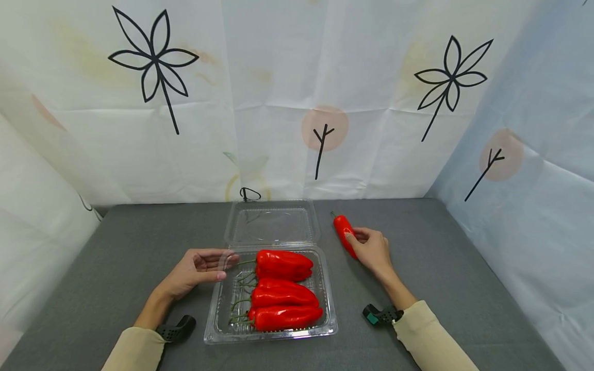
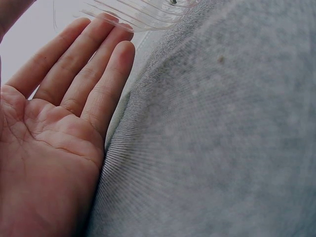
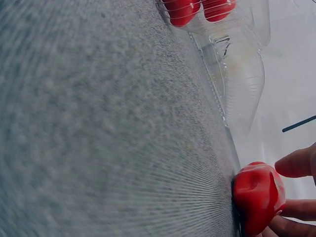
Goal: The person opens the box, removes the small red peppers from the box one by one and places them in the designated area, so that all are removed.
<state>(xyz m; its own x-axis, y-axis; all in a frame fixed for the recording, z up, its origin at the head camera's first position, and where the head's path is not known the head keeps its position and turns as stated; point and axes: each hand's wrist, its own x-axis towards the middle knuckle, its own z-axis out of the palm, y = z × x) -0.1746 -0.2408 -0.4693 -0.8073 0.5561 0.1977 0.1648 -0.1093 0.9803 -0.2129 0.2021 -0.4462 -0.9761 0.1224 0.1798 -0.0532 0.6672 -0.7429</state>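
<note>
A clear plastic clamshell container [image 1: 271, 336] lies open on the grey table, its lid [image 1: 271, 224] folded back. Three red peppers [image 1: 284, 294] lie side by side in it. My left hand [image 1: 197, 270] is at the container's left edge, palm turned inward and fingers straight, fingertips against the rim. The left wrist view shows these straight fingers [image 2: 98, 74] reaching the clear plastic edge [image 2: 143, 12]. A fourth red pepper [image 1: 342, 229] lies on the table right of the lid. My right hand [image 1: 371, 250] grips its near end, and its fingers [image 3: 296, 165] curl round the pepper [image 3: 256, 195].
The grey cloth table [image 1: 441, 268] is bounded by white printed curtains at the back and on both sides. Black camera mounts sit at my left wrist [image 1: 178, 330] and right wrist [image 1: 380, 314]. The right wrist view also catches the container [image 3: 237, 74].
</note>
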